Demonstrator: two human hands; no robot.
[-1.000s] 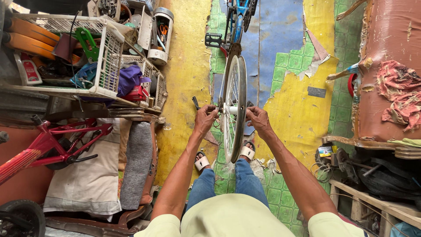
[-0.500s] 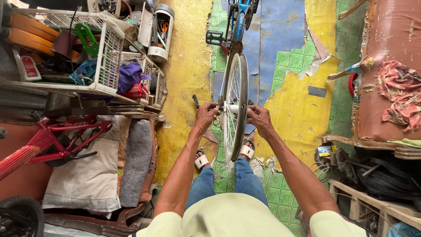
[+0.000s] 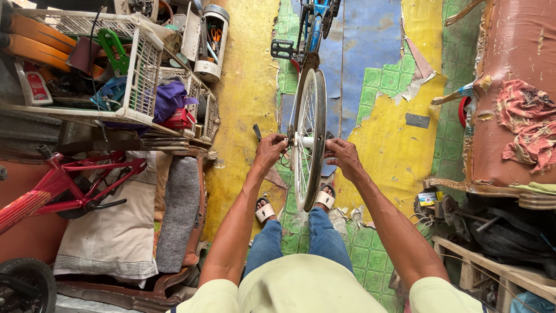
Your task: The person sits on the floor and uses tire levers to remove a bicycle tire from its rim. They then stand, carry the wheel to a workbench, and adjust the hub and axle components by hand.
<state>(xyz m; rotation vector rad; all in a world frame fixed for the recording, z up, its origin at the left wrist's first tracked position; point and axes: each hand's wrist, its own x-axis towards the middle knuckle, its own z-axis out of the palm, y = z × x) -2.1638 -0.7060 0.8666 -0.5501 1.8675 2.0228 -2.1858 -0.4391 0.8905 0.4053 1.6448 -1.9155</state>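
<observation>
Both hands at wheel hub: left hand (image 3: pixel 270 152) grips a dark tool (image 3: pixel 257 133), right hand (image 3: pixel 343 156) pinches axle. Wheel (image 3: pixel 308 136) between them; white crates (image 3: pixel 142 69) left, red bike frame (image 3: pixel 63 179) nearby.

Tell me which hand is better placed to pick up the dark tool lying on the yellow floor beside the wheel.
Left, probably. The left hand is at the wheel hub on the same side as the dark tool, which lies just beyond it. The right hand is across the wheel.
</observation>
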